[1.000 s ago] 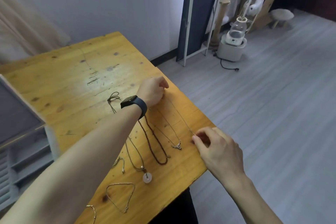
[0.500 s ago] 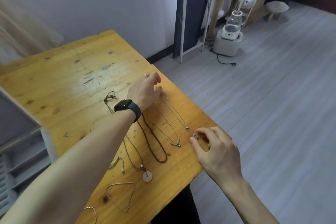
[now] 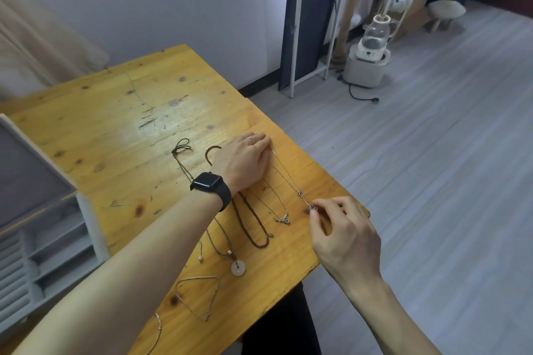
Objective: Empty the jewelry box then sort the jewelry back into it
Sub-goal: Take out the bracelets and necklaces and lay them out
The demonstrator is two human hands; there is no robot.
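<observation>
Several necklaces lie in a row on the wooden table [image 3: 121, 130]. My right hand [image 3: 343, 230] pinches the small pendant end of a thin silver chain necklace [image 3: 285, 179] near the table's right edge. My left hand [image 3: 245, 161], fingers flat, presses the chain's far end down. Beside it lie another silver necklace with a charm [image 3: 281, 217], a dark red beaded necklace [image 3: 253, 225] and a cord necklace with a white ring pendant [image 3: 238, 267]. The open grey jewelry box [image 3: 43, 239] stands at the left.
A thin chain bracelet [image 3: 199, 294] and another chain [image 3: 157, 331] lie near the table's front edge. The table's right edge drops to a grey floor. A white appliance [image 3: 369, 60] with a cord stands by the far wall.
My left hand flattened onto the table over the chain's far end. My right hand drew the pendant end of the silver necklace slightly toward me, straightening the chain.
</observation>
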